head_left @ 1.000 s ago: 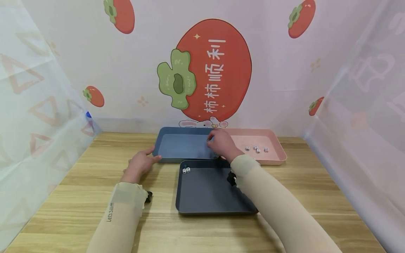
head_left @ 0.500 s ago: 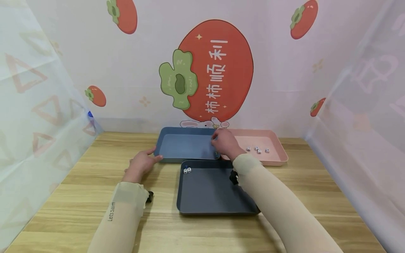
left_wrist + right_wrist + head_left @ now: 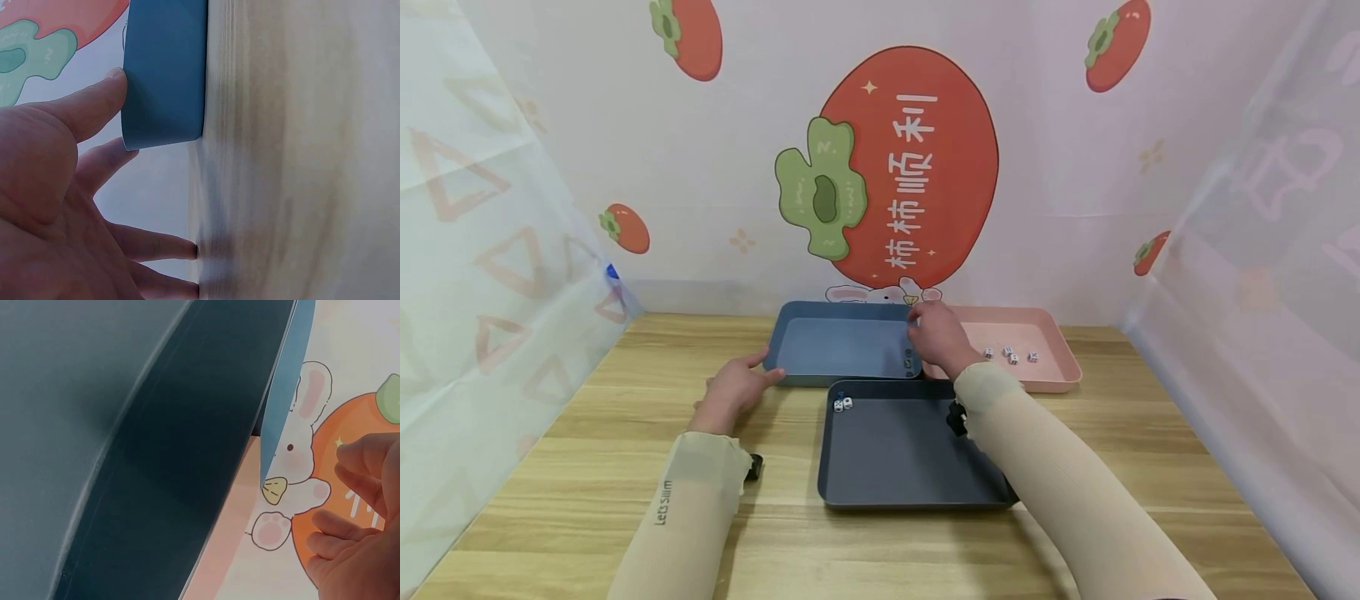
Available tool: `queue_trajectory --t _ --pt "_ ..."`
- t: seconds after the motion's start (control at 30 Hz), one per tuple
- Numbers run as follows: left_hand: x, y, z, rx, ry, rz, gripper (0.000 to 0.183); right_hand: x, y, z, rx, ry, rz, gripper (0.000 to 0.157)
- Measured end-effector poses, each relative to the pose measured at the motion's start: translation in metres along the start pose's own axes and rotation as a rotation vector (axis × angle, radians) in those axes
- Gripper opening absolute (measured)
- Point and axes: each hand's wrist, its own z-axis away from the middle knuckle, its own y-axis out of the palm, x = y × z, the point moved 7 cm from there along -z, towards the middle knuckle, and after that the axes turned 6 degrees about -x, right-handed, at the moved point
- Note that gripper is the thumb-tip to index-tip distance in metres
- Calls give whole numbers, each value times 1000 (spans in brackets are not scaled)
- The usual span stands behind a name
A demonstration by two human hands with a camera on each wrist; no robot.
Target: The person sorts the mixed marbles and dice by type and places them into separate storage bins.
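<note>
My left hand (image 3: 735, 392) touches the near left corner of the blue tray (image 3: 842, 379), thumb at its rim and index finger at its side. The other fingers are spread, with their tips at the wooden table (image 3: 281, 187) in the left wrist view. Over the meeting edges of the blue and pink trays is my right hand (image 3: 942, 333). Its thumb and index fingertips are close together, the other fingers loosely bent, and no object shows between them in the right wrist view. Small dark dice (image 3: 907, 363) lie at the blue tray's right end, beside this hand.
The pink tray (image 3: 1063, 379) at the right holds several white dice (image 3: 1013, 359). In front, a dark grey tray (image 3: 917, 450) has white dice (image 3: 847, 403) and a blue die (image 3: 841, 395) in its far left corner. A printed cloth wall (image 3: 1052, 250) stands behind.
My right hand has shifted slightly right and back, and the dark dice in the blue tray have come into fuller view. The left hand stays at the tray corner.
</note>
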Motion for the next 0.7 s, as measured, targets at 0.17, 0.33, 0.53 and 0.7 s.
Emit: queue_trajectory --t 0.17,0.33,0.53,0.7 --pt "0 0 0 -1 -4 -1 74 1 0 2 6 10 -30 26" --pt "0 0 1 -3 -7 0 74 2 0 6 16 41 -102 28" --pt "0 0 1 -3 -7 0 75 4 5 11 15 110 -265 26" --pt "-1 -1 1 -5 -8 -1 74 11 13 17 37 135 -326 27"
